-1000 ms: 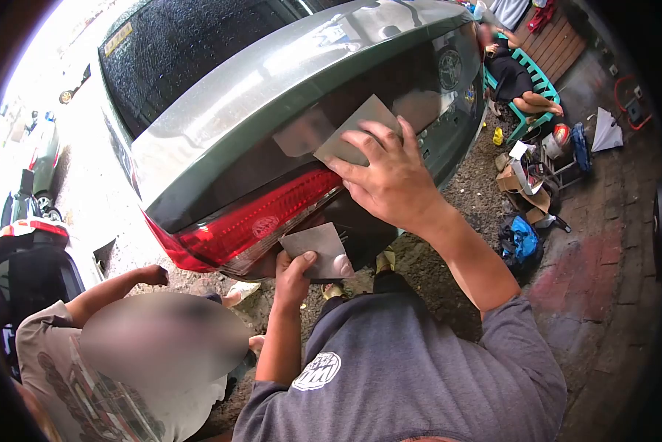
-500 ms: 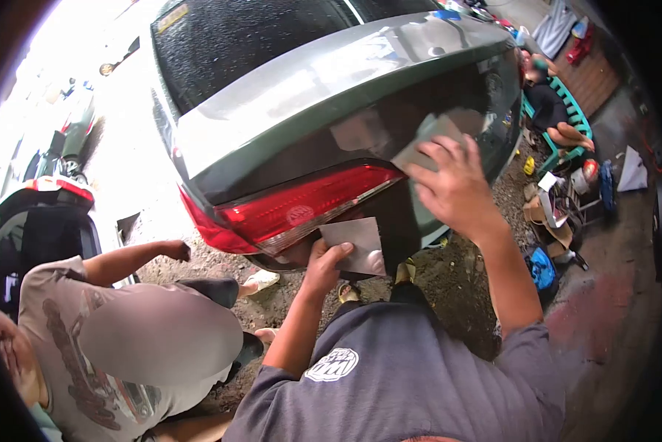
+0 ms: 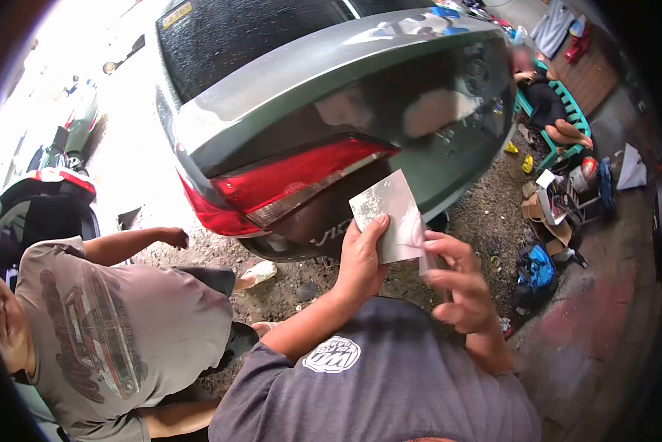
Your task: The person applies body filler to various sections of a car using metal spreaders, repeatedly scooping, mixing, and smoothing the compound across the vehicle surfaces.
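Note:
Thumb on top, my left hand [image 3: 363, 249] grips a flat, light-grey square plate [image 3: 391, 214] in front of my chest. Wet-looking pale material lies on the plate's upper left part. Just right of it, my right hand [image 3: 460, 283] is closed on a thin flat piece [image 3: 428, 259], seen edge-on at the plate's right edge. Beyond both hands is the rear of a grey-green car [image 3: 456, 166], with a red tail light [image 3: 294, 177]. A pale patch [image 3: 438, 112] shows on the trunk's dark rear panel.
A person in a printed grey shirt [image 3: 147, 317] is at my left. Another person in black [image 3: 544, 99] sits on a green bench [image 3: 570, 110] at the upper right. Boxes [image 3: 548, 214] and a blue bag [image 3: 539, 267] lie on the ground at right.
My right hand has come down from the car's rear panel to the plate, bringing the thin piece. My left hand has raised the plate and moved it right.

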The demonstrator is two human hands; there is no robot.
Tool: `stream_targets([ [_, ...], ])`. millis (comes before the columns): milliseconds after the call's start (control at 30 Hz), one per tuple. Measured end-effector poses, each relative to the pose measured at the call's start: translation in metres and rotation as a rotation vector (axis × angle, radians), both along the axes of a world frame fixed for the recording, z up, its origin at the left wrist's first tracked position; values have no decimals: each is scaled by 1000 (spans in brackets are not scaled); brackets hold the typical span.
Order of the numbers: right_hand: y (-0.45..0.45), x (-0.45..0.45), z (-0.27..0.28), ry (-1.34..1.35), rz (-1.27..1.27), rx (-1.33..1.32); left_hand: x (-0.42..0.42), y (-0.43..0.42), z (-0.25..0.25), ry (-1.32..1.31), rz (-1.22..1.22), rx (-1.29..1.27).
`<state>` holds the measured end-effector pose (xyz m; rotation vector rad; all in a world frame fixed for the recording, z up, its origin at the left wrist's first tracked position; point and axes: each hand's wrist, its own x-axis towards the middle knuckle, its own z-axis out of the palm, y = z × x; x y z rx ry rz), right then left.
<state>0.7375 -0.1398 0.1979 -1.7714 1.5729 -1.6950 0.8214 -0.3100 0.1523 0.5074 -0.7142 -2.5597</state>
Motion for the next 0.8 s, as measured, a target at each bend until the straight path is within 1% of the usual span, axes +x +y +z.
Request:
stream_targets([
  [33, 6, 4, 4, 178, -34, 48, 0, 8, -2, -11, -13, -24],
  [100, 22, 10, -1, 216, -148, 111, -2, 19, -3, -26, -32, -77],
  [167, 44, 11, -15, 222, -270, 190, -2, 36, -1, -69, -33, -66],
  [267, 93, 6, -33, 350, -461, 381, 9, 61, -11, -149, -49, -84],
  [300, 109, 7, -37, 386, -524, 453, 13, 68, 1, -165, -59, -55],
  [333, 121, 11, -38, 416, -621, 516, 17, 74, 0, -139, -7, -180],
  [367, 130, 16, -33, 442, -653, 483, 19, 80, 0, -104, 46, -302],
  [400, 136, 23, -22, 471, -679, 449, 20, 85, 3, -80, 118, -488],
  [433, 140, 29, -10, 509, -704, 410, 23, 93, 12, -105, 150, -591],
  [500, 146, 46, 9, 582, -714, 420, 27, 110, 17, -54, 249, -715],
  [600, 155, 61, 18, 631, -720, 370, 32, 128, 24, 12, 268, -769],
  [800, 171, 76, 16, 691, -659, 356, 55, 148, 31, 36, 197, -766],
])
